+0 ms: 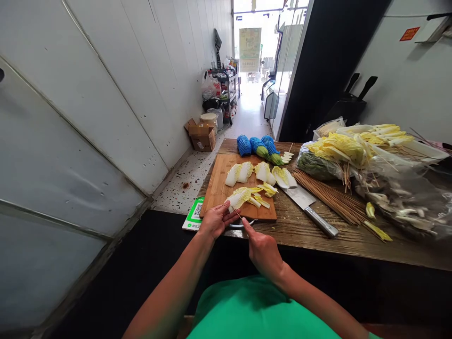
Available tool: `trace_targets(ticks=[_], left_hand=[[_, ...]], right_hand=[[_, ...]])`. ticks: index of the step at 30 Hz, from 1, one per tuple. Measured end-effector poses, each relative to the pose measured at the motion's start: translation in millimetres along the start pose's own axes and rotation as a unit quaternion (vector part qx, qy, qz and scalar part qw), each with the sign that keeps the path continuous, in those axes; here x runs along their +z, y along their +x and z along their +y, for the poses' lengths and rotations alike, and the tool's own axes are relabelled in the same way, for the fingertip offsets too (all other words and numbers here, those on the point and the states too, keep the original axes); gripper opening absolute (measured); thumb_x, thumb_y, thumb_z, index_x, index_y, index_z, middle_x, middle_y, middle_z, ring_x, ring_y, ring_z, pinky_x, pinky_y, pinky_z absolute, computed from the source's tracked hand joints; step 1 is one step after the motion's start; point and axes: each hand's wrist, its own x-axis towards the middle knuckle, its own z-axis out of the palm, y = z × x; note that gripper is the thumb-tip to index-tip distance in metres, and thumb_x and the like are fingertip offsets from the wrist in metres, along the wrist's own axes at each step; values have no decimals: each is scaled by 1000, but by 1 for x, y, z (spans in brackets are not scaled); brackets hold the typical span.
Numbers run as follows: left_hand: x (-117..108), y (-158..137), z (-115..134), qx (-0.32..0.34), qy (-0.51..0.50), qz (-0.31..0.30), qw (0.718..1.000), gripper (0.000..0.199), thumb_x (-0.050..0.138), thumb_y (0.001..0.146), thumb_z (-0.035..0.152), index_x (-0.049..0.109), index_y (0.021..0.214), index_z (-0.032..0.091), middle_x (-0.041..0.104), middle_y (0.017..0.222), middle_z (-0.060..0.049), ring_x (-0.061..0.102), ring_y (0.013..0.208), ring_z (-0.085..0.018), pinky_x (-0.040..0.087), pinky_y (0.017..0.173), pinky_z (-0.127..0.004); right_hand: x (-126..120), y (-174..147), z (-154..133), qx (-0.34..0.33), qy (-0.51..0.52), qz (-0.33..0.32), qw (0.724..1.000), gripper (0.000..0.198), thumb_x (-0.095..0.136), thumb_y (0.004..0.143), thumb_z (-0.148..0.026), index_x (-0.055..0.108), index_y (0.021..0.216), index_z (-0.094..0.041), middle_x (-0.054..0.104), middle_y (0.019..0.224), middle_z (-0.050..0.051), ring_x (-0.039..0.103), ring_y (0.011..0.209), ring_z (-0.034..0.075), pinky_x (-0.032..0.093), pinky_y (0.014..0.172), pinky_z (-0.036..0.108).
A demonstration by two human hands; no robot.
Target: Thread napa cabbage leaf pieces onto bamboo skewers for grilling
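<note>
My left hand (215,220) is closed on a pale cabbage leaf (238,197) at the near edge of the wooden cutting board (216,188). In my right hand (263,247) is a thin wooden skewer (238,214), pinched near its back end, and its front end meets the base of that leaf. More cut cabbage leaves (243,172) lie in small groups across the board, with narrow yellow strips (260,201) just beyond my hands. To the right, a cleaver (302,202) rests on the table, a cabbage piece over its blade tip.
A bundle of skewers (332,197) lies right of the cleaver. Skewered cabbage (346,148) is heaped at the right, near a plastic bag of mushrooms (406,202). Squashes in blue foam nets (259,147) lie behind the board. A green QR card (195,214) sits at the left edge.
</note>
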Motion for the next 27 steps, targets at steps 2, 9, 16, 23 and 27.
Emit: trace_targets(ticks=[2,9,16,23,27], left_hand=[[1,-1,-2,-4,4,-9,1000,11,58,80,16,62,85,7,68,77,-12,67,68,-20,57,65,-32],[6,-9,-4,18,22,-7,1000,13,60,79,18,63,82,6,69,75,-12,66,62,-18,57,63,-30],[8,-13,-10,56,63,-29,996,15,67,74,22,65,76,7,69,73,-11,67,69,-19,57,66,-29],[14,-16,-17,129,113,-73,982,32,67,73,34,66,95,11,69,90,-11,65,85,-21,53,76,-30],[20,1,4,298,296,6,908,30,73,66,29,70,93,17,70,86,-7,63,84,-19,47,81,-26]], right_hand=[[-2,4,-2,7,-8,-12,1000,58,37,77,-2,39,135,-7,71,90,13,67,72,17,52,66,23],[-9,23,-8,20,-31,-30,999,56,40,79,-3,39,135,-9,71,87,11,67,71,17,49,62,21],[-3,36,-8,37,-16,-20,999,27,39,82,-4,57,101,-10,69,80,10,66,71,16,45,62,20],[-20,20,17,21,-11,71,997,30,37,86,-9,57,109,-8,69,82,11,66,72,16,47,64,20],[-33,-7,47,52,-32,139,988,33,33,88,-11,59,110,-8,69,87,12,66,72,15,48,67,21]])
